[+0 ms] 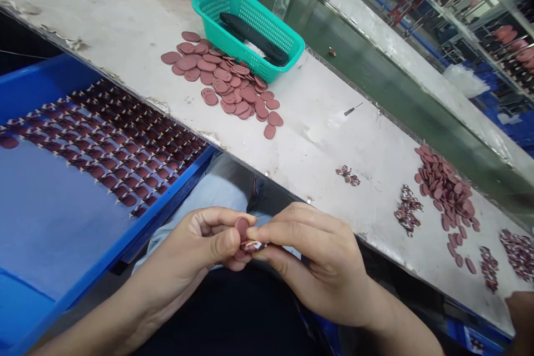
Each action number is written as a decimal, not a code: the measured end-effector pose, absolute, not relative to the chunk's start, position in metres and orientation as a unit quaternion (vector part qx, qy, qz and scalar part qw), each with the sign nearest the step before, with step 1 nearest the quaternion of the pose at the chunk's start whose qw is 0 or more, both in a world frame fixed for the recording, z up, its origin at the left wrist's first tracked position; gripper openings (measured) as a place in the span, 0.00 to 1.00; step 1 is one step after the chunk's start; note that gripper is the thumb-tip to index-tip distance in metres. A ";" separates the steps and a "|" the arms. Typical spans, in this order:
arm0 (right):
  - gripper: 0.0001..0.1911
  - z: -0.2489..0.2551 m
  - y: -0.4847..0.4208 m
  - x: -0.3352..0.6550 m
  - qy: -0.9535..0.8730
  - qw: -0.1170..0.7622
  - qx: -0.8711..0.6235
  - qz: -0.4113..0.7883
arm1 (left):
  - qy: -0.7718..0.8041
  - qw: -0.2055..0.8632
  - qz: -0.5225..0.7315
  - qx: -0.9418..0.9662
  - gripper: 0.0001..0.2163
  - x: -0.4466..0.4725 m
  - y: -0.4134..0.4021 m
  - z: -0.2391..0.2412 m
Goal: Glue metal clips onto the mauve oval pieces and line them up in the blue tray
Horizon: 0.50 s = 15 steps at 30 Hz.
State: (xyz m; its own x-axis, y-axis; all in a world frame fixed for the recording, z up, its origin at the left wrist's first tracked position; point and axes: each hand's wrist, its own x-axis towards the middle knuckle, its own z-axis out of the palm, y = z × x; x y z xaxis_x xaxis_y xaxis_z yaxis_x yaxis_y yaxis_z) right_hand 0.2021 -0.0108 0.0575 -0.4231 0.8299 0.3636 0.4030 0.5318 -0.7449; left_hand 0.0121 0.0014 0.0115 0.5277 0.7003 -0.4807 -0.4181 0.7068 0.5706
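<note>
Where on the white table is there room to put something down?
Bare white tabletop lies between the loose maroon oval pieces and the small patterned cluster. It's crowded around the second maroon pile and the teal plastic basket.

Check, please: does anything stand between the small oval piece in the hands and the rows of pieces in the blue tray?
Yes. The left hand holds the small oval piece on that side, and the raised rim of the blue tray runs beyond it.

Maroon oval tab (242, 228) between both hands (196, 245) (317, 267)
</note>
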 end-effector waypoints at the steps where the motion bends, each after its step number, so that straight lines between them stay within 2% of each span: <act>1: 0.08 0.057 -0.011 0.202 -0.793 0.369 -0.389 0.288 | 0.359 0.852 0.327 0.198 0.12 0.012 0.001 0.011; 15: 0.06 0.054 -0.008 0.200 -0.796 0.359 -0.394 0.287 | 0.363 0.852 0.329 0.186 0.13 0.010 0.001 0.005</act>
